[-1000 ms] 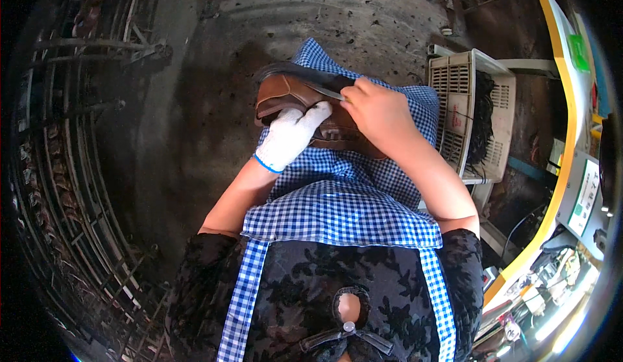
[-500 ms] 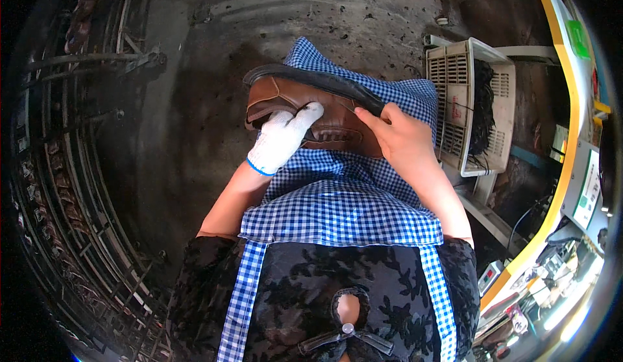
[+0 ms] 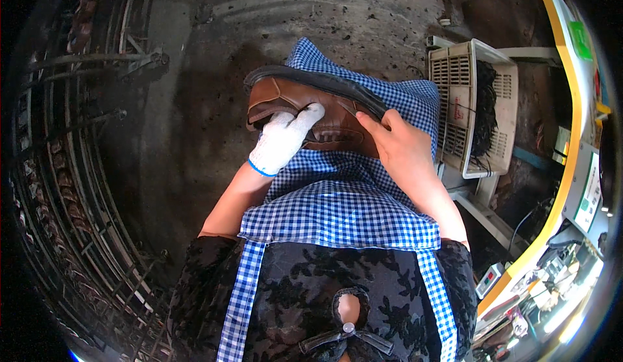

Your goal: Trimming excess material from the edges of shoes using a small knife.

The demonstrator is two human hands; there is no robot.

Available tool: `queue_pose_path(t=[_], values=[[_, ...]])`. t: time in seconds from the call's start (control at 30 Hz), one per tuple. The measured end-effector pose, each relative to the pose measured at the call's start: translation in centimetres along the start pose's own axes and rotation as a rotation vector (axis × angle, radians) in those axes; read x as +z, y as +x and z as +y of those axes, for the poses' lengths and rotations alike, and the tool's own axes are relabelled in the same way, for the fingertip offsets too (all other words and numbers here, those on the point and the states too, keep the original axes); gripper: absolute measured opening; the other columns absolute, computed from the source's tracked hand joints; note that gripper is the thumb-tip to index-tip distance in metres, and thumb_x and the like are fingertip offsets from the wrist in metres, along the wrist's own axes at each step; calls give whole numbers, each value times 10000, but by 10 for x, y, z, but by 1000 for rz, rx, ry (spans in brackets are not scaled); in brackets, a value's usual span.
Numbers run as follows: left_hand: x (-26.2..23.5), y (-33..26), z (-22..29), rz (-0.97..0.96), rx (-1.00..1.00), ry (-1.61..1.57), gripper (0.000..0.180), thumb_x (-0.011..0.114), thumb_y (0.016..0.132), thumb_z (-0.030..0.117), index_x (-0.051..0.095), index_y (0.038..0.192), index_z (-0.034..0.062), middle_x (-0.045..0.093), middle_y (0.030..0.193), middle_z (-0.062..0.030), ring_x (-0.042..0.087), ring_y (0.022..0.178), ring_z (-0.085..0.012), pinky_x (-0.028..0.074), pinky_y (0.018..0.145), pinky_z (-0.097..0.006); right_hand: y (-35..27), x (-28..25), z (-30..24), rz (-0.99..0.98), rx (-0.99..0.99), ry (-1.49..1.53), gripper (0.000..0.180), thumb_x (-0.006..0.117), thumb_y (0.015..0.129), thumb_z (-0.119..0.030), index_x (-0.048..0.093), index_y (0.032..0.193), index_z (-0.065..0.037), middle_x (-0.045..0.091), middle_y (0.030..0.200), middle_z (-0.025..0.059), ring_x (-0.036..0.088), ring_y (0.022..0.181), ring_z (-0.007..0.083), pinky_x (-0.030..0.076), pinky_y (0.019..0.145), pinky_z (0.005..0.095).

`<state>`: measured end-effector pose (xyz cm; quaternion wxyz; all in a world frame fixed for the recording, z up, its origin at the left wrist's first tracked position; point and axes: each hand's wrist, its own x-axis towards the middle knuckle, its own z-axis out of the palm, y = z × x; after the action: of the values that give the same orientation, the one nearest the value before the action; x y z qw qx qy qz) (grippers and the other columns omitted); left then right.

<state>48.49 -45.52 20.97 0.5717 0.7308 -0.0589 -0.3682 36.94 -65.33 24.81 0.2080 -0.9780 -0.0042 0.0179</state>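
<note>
A brown leather shoe [image 3: 331,112] with a dark sole [image 3: 318,84] lies on its side over my lap, sole edge away from me. My left hand [image 3: 283,139], in a white knit glove with a blue cuff, grips it at the opening: the fingers reach inside and the thumb presses on the upper's side. My right hand [image 3: 403,142] is bare and closed around a thin pointed blade [image 3: 345,107]; the forefinger lies along it. The blade's tip is at the leather just below the sole edge. Its handle is hidden in my palm.
Blue-and-white checked apron cloth [image 3: 344,209] covers my lap. To the right stands a pale plastic crate [image 3: 472,105] with black strips in it, beside a yellow-edged bench [image 3: 563,187]. Metal racks [image 3: 71,187] line the left side. The floor [image 3: 240,31] is grey and stained.
My right hand has shifted slightly down and to the right, and more of the blade shows past the forefinger. My left hand keeps its hold on the shoe.
</note>
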Motion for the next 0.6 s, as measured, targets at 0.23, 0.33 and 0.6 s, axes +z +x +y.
queue_pose_path(t=[0.23, 0.33, 0.6], values=[[-1, -5, 2, -22, 73, 25, 313, 562, 915, 216, 596, 1150, 13, 629, 1113, -150, 595, 1054, -241, 451, 928, -344, -1, 2, -7, 27, 13, -40, 462, 601, 758, -40, 600, 1209, -138, 488, 870, 79, 583, 599, 203, 489, 509, 321], [-1, -5, -1, -5, 24, -21, 280, 547, 929, 199, 603, 1146, 31, 631, 1101, -153, 597, 1047, -241, 454, 923, -341, -2, 4, -11, 29, 23, -60, 472, 604, 751, -41, 600, 1213, -142, 485, 869, 77, 581, 590, 195, 485, 498, 314], [-14, -1, -30, 33, 673, 801, 234, 567, 896, 115, 627, 1117, 67, 622, 1097, -176, 628, 967, -293, 509, 845, -357, 2, 13, -14, 95, 62, -20, 433, 636, 770, -11, 633, 1182, -146, 491, 826, 45, 566, 591, 202, 467, 509, 320]])
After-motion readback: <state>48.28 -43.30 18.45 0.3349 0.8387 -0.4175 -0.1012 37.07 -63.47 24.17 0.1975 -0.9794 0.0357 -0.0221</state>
